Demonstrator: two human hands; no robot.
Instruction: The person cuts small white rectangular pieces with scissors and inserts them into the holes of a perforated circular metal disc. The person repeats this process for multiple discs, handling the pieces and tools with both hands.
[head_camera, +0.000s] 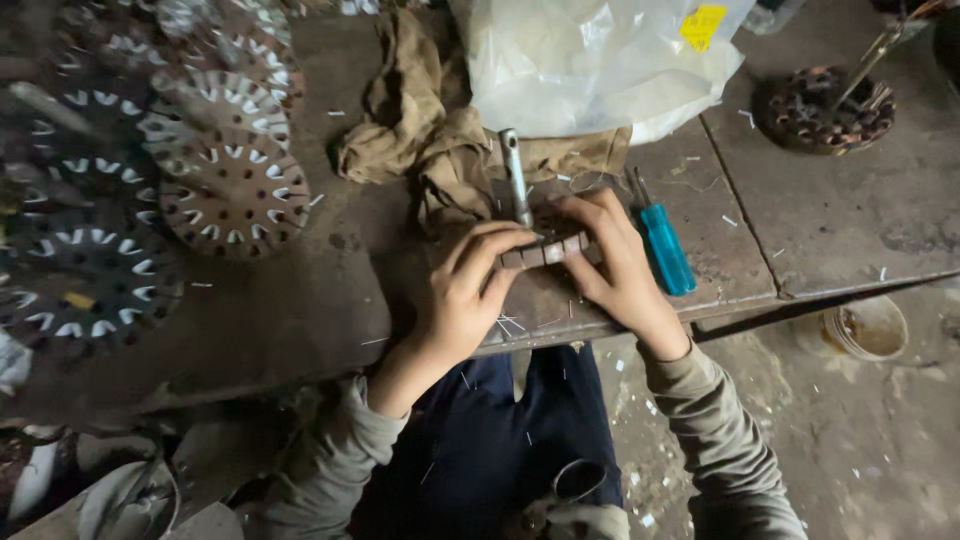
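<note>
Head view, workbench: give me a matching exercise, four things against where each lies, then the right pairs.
Things:
1. screwdriver
2. slotted metal discs
3. plastic bag
4. small bucket

Places:
A. on the floor, below the bench edge
B. far side of the bench, on the brown cloth
C. just beside the right hand
D. stacked beyond the left hand, at the bench's left end

Pairs: 1-C, 2-D, 3-B, 4-A

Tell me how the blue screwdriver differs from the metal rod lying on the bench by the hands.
The screwdriver has a bright blue plastic handle; the metal rod is bare grey metal. The screwdriver lies apart to the outside of the right hand; the rod runs up from between the right hand and the left hand, over the brown cloth. Both lie flat on the bench, pointing roughly away from the person.
</note>
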